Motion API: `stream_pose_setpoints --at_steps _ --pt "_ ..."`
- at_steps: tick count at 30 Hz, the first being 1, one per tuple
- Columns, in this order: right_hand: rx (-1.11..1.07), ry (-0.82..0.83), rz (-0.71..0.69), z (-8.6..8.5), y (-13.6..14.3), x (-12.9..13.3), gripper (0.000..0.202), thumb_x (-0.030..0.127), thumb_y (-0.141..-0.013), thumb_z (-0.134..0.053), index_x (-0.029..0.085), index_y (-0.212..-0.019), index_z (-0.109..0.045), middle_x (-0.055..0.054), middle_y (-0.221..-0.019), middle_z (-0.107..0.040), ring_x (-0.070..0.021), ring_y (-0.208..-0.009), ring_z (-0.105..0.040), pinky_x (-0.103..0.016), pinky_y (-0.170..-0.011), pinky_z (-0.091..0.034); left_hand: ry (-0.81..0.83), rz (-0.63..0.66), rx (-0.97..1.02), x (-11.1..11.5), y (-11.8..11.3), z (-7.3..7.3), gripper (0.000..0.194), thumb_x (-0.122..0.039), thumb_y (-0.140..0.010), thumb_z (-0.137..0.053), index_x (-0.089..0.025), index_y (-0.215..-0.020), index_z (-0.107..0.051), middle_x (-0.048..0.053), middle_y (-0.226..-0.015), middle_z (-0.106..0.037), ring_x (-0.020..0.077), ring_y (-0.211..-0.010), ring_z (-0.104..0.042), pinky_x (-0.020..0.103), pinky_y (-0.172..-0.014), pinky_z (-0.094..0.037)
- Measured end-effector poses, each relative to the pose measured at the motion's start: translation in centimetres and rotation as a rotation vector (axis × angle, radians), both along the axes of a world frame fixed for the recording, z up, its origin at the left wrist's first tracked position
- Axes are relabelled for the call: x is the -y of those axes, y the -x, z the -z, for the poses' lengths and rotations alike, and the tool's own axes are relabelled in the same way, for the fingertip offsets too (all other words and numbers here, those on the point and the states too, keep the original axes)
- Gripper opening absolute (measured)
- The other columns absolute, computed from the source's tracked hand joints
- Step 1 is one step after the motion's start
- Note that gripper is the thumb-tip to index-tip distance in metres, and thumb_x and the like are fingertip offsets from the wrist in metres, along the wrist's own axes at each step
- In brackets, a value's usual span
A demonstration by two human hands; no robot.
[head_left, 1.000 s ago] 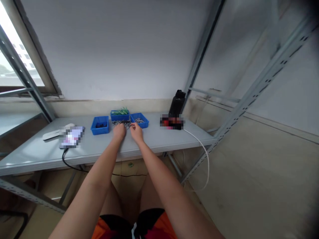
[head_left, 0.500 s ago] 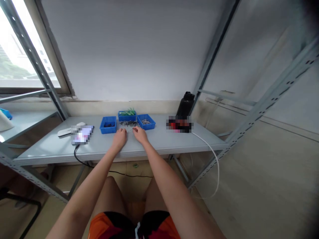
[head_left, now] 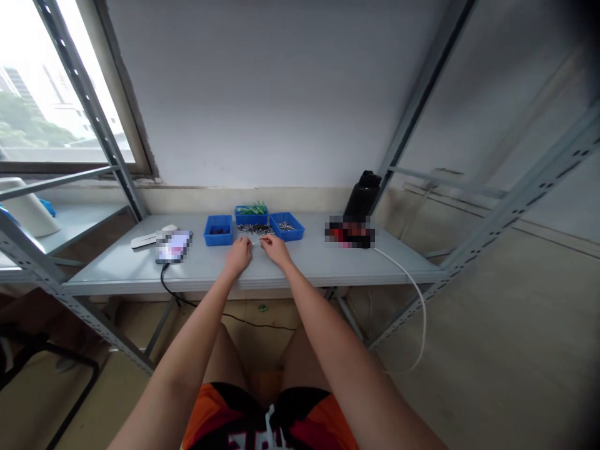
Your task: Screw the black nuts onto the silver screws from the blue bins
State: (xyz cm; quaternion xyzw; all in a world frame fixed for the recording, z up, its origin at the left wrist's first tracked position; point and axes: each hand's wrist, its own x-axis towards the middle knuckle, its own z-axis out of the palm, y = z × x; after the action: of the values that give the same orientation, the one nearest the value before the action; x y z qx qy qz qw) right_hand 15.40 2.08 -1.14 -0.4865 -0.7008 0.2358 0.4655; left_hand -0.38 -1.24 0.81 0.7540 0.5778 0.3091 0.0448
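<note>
Grey tabletop (head_left: 319,262) in front of me, and from the left: a white flat object (head_left: 143,241) lies beside the phone (head_left: 180,242), its screen pixelated, a black cable (head_left: 164,282) dropping off the near edge. Next comes the left blue bin (head_left: 219,240), dark pieces (head_left: 218,230) inside. Just right of it and nearer me, here's my left hand (head_left: 240,253), fingertips pressed together, pinching a tiny bright piece (head_left: 254,244), too small to name. Beyond, the back blue bin (head_left: 252,219) carries green pieces (head_left: 253,208), and before it sits a loose heap of dark and silvery parts (head_left: 255,229), right on the table. My right hand (head_left: 275,250) is close by, thumb and finger drawn near each other; whether they grip anything, I can't tell. Behind it, the right blue bin (head_left: 293,235) holds silvery bits (head_left: 285,226). Farther right, well apart, stands a black bottle (head_left: 363,195) behind a pixelated red-and-black item (head_left: 350,235), and a white cable (head_left: 419,290) loops down past the edge.
</note>
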Motion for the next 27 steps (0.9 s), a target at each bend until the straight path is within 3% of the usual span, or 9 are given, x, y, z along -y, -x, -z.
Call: stream_pose_setpoints --at_steps 9,20,27 --pt "-0.01 0.005 -0.019 -0.4 -0.1 0.4 0.016 0.03 -0.087 -0.055 0.021 -0.084 -0.068 -0.003 -0.075 -0.07 -0.0174 -0.075 -0.064 -0.028 -0.076 -0.046 -0.039 0.033 0.353 -1.0 0.7 0.4 0.014 -0.023 -0.089 -0.05 -0.015 -0.087 -0.061 0.011 -0.092 -0.067 0.021 -0.085 -0.062 0.035 -0.085 -0.048" --pt "-0.037 0.043 -0.001 -0.5 0.0 0.2 0.019 0.031 -0.089 -0.053 0.021 -0.09 -0.068 -0.002 -0.073 -0.069 -0.0158 -0.069 -0.062 -0.026 -0.072 -0.044 -0.075 0.056 0.426 -1.4 0.9 0.7 0.011 -0.023 -0.081 -0.059 -0.017 -0.086 -0.067 0.009 -0.094 -0.069 0.0192 -0.08 -0.063 0.034 -0.084 -0.05" --pt "0.065 0.027 -0.112 -0.4 0.1 0.4 0.02 0.031 -0.088 -0.054 0.021 -0.084 -0.07 -0.002 -0.074 -0.07 -0.0152 -0.071 -0.06 -0.025 -0.071 -0.043 -0.066 0.051 0.561 -1.1 1.2 0.0 0.018 -0.028 -0.082 -0.058 -0.015 -0.088 -0.07 0.01 -0.094 -0.073 0.0212 -0.085 -0.065 0.035 -0.086 -0.05"
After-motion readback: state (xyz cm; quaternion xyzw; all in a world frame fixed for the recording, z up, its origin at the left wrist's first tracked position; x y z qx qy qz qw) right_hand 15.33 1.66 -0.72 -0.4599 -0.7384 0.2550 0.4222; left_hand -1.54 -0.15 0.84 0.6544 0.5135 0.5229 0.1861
